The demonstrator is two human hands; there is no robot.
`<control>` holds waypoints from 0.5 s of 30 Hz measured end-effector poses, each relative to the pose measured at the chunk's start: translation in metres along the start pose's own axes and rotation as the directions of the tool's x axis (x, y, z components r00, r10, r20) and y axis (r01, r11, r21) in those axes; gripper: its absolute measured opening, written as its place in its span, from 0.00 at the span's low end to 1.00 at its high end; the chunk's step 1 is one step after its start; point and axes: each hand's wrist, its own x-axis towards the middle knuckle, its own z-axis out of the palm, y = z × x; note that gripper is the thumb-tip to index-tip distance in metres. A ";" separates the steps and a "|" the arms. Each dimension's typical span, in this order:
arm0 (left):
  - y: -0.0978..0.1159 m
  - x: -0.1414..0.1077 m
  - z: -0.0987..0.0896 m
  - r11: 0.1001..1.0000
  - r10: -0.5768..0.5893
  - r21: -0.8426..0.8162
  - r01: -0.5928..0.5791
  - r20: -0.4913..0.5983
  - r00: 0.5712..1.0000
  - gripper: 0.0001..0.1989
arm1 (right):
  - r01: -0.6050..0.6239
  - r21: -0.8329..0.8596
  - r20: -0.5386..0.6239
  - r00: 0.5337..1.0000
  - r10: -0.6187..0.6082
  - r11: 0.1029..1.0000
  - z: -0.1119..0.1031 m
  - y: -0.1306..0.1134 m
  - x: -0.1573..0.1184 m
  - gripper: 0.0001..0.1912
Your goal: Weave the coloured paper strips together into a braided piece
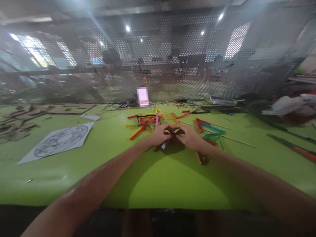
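My left hand and my right hand meet just above the green table, fingertips pinched together and touching. A purple strip pokes out beneath the left fingers, held in their pinch. Whatever lies between the right fingertips is hidden by the fingers. Just beyond the hands lies a loose pile of coloured strips, with a red and yellow strip at its left and a pink strip close to my left hand. Right of my right hand are a folded red strip and a blue-green folded strip.
A printed paper sheet and brown cardboard pieces lie left. A thin stick stretches rightward. At right are an orange-handled tool and a white bag. A white tray stands before the perforated metal screen.
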 end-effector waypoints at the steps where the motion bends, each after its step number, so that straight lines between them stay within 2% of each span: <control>1: 0.001 0.000 0.000 1.000 -0.005 0.010 0.005 0.003 1.000 0.07 | -0.003 0.017 -0.006 1.000 0.003 1.000 0.001 0.000 0.000 0.16; 6: 0.004 -0.002 0.000 0.998 -0.032 0.046 0.032 0.007 0.999 0.07 | 0.023 0.121 -0.042 0.999 -0.019 0.992 0.003 0.000 0.000 0.25; 15: 0.003 -0.002 0.004 0.998 -0.022 -0.065 0.024 0.021 1.000 0.11 | 0.011 0.058 -0.044 0.999 -0.008 0.998 0.003 0.000 0.000 0.24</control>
